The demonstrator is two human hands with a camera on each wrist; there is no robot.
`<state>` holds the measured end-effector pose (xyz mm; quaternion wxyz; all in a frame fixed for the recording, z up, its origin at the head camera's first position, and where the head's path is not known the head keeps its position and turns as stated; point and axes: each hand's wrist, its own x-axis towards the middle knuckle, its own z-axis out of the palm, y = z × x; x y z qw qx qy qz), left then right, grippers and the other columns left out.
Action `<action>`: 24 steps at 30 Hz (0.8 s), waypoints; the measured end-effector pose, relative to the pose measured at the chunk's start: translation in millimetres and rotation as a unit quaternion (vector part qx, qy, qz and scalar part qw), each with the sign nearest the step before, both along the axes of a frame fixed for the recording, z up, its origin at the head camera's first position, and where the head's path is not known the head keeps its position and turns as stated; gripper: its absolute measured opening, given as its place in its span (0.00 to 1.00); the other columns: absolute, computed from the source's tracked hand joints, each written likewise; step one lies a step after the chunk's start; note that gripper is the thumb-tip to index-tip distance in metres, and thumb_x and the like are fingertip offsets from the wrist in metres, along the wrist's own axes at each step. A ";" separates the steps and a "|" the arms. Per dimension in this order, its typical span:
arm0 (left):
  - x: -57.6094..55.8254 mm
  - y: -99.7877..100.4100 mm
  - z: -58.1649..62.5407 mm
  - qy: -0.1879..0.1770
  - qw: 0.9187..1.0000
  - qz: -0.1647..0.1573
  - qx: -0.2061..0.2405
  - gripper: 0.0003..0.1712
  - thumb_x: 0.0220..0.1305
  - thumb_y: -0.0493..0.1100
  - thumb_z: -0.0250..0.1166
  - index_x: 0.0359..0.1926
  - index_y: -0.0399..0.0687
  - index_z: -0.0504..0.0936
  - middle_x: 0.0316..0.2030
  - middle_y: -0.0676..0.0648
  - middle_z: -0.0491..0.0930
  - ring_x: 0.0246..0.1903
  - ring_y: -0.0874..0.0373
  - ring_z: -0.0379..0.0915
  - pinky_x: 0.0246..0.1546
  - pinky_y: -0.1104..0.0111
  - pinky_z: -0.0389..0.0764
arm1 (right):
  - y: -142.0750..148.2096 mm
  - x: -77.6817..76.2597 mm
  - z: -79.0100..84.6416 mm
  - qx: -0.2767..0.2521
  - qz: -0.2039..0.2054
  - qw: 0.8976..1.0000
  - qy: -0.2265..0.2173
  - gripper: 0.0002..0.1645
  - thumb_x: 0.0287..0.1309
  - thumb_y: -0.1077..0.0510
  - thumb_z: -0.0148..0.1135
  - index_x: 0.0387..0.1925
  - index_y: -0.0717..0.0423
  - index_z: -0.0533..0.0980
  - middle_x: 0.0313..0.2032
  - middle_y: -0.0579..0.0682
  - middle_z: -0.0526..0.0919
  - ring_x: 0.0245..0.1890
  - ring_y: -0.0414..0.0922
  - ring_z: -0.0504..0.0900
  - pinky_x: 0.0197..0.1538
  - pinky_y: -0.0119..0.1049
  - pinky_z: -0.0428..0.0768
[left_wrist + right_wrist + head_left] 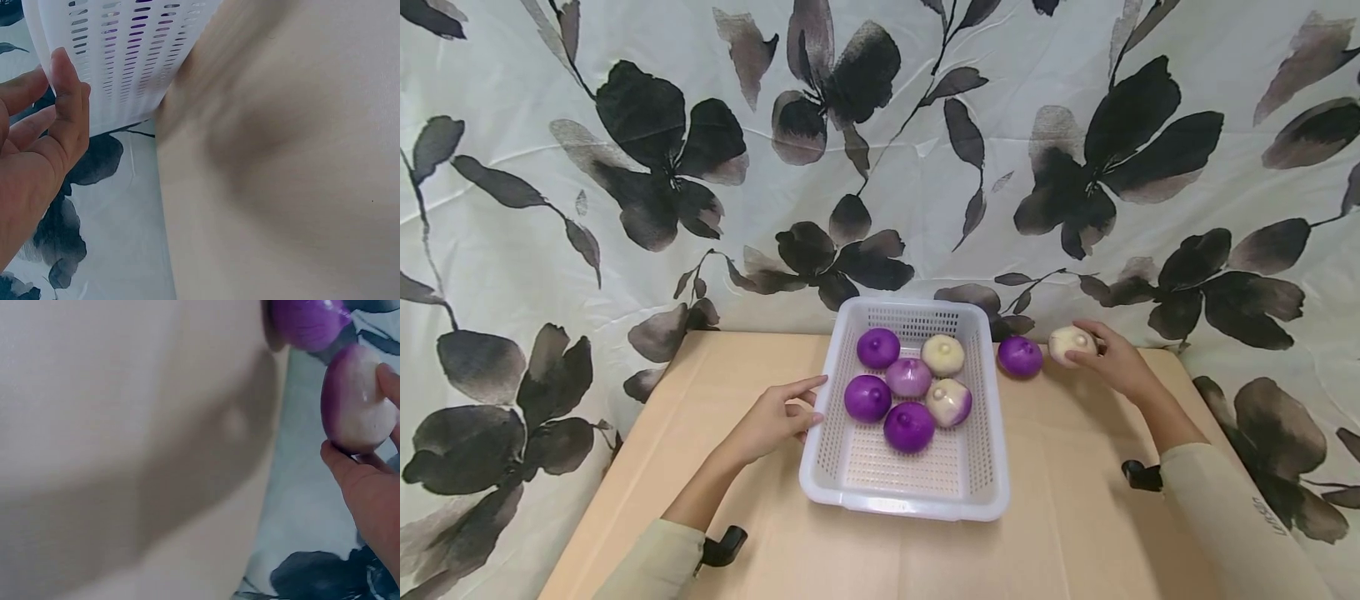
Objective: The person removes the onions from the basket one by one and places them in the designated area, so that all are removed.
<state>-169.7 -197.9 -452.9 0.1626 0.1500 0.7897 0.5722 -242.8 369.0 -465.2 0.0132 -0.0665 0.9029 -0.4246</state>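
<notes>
A white perforated plastic basket (917, 500) holds several onions, some purple, such as the onion (909, 427) nearest the front, and some pale. At the basket's left side, my left hand (775, 421) grips the rim (39, 25) between thumb and fingers. To the right of the basket, my right hand (1112, 358) holds a white-and-purple onion (356, 403) between thumb and fingers. Just left of that held onion, a purple onion (1019, 357) sits outside the basket, near the table's back edge.
The basket stands on a light tan table (1075, 517). Behind and beside the table hangs a white cloth (955, 200) printed with dark flowers. Black wrist devices, one being the left camera (724, 547), stick out at both sleeves.
</notes>
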 end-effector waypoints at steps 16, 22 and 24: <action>-0.9 -1.1 -0.8 0.002 1.000 -0.004 -0.004 0.37 0.68 0.28 0.64 0.75 0.31 0.64 0.50 0.30 0.76 0.34 0.58 0.84 0.33 0.51 0.90 | 10.9 -2.7 -29.7 0.041 -0.067 0.994 -0.077 0.46 0.73 0.47 0.60 0.78 0.67 0.53 0.73 0.78 0.56 0.71 0.75 0.58 0.73 0.71 0.59; 0.0 0.4 0.2 -0.005 1.000 0.000 0.002 0.37 0.67 0.28 0.64 0.75 0.30 0.63 0.50 0.30 0.76 0.34 0.59 0.84 0.31 0.63 0.90 | 13.4 -4.4 -31.7 0.063 -0.072 0.991 -0.089 0.47 0.74 0.44 0.59 0.78 0.67 0.52 0.74 0.78 0.54 0.73 0.77 0.54 0.73 0.73 0.57; 0.1 0.5 0.6 -0.005 1.000 0.001 0.000 0.37 0.67 0.28 0.64 0.75 0.31 0.64 0.50 0.30 0.76 0.34 0.59 0.84 0.31 0.63 0.90 | 13.9 -4.6 -31.6 0.064 -0.072 0.991 -0.090 0.47 0.74 0.44 0.58 0.78 0.67 0.52 0.74 0.78 0.53 0.73 0.77 0.54 0.73 0.73 0.56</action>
